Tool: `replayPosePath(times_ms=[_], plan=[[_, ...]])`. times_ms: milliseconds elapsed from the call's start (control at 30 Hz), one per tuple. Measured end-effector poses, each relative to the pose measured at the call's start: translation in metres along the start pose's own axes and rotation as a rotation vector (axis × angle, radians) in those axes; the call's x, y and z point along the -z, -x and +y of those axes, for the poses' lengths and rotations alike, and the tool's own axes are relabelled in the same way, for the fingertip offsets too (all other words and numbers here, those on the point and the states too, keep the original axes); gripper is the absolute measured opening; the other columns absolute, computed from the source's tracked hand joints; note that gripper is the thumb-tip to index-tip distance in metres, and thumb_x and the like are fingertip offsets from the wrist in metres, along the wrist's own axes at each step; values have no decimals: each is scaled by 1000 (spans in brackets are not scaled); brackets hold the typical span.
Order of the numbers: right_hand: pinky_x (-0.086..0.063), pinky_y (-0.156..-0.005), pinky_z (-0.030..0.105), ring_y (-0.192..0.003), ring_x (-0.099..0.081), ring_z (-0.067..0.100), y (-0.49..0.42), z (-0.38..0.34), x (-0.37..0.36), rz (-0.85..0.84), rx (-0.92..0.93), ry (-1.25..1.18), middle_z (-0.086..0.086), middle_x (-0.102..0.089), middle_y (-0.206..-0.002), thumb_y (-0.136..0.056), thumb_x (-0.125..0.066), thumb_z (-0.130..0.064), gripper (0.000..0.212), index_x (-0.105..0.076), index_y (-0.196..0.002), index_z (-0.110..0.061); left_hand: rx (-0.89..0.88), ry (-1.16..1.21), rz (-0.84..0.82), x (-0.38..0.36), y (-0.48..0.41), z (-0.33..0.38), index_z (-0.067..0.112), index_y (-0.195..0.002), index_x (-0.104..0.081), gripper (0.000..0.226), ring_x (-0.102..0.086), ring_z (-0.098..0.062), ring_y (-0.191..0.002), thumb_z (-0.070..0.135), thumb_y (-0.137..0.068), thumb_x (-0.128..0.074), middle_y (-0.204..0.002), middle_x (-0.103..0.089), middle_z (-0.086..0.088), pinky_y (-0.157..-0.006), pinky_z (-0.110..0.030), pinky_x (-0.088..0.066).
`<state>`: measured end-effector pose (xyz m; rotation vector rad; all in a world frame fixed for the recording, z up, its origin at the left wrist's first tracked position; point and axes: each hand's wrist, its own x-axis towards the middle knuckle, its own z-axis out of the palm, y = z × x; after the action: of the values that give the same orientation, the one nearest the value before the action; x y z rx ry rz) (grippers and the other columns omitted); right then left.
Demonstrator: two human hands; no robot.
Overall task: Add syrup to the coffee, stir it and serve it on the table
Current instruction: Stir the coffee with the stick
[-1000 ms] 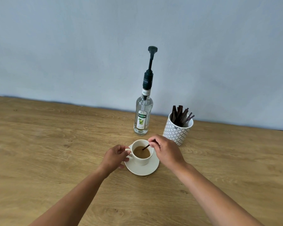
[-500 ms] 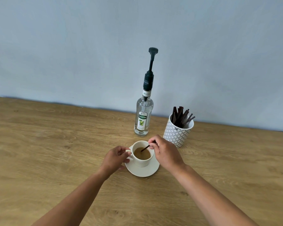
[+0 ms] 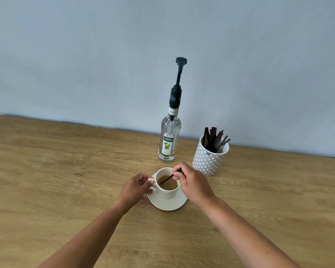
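Note:
A white cup of light brown coffee sits on a white saucer in the middle of the wooden table. My left hand pinches the cup's handle on its left side. My right hand holds a dark stir stick by its upper end, with the lower end dipped in the coffee. Just behind the cup stands a clear syrup bottle with a tall black pump, untouched.
A white patterned holder with several dark stir sticks stands to the right of the bottle, close behind my right hand. A pale blue wall runs along the table's far edge.
The stick's dipped end has shifted inside the cup as my right hand moved slightly. My left hand stays on the handle. The view has tilted a little.

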<state>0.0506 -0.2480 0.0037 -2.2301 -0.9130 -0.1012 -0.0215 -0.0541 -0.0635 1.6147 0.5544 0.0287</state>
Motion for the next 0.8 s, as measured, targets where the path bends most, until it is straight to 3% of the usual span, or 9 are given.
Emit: replayPosePath(times_ms=[167, 400, 633, 800], plan=[[-48, -51, 25, -69, -69, 17, 0, 4, 6, 43, 95, 219, -1, -74, -83, -94, -62, -16, 7, -63, -100, -14, 0, 0, 0, 0, 0, -1, 15, -106, -70, 15, -75, -28, -94, 24, -94, -68, -100, -77, -9, -59, -32, -57], [-53, -55, 37, -72, -63, 20, 6, 4, 14, -3, 101, 233, 1, -68, -86, -97, -55, -18, 2, -56, -99, -18, -5, 23, 21, -2, -2, -7, 18, -105, -71, 14, -76, -26, -90, 24, -93, -69, -100, -78, -7, -56, -31, -57], [-51, -61, 31, -76, -61, 15, 7, -9, 3, 32, 114, 163, -2, -68, -88, -94, -60, -19, 4, -61, -98, -18, -7, 27, 37, -5, -1, -9, 20, -107, -70, 15, -76, -25, -90, 25, -94, -68, -101, -78, -5, -56, -32, -57], [-53, -65, 40, -76, -62, 21, 7, -8, 5, 30, 132, 211, 2, -70, -85, -94, -60, -15, 4, -63, -96, -13, -4, 3, 43, -5, 2, -7, 21, -109, -71, 15, -76, -20, -88, 26, -95, -66, -102, -78, -2, -53, -27, -56]])
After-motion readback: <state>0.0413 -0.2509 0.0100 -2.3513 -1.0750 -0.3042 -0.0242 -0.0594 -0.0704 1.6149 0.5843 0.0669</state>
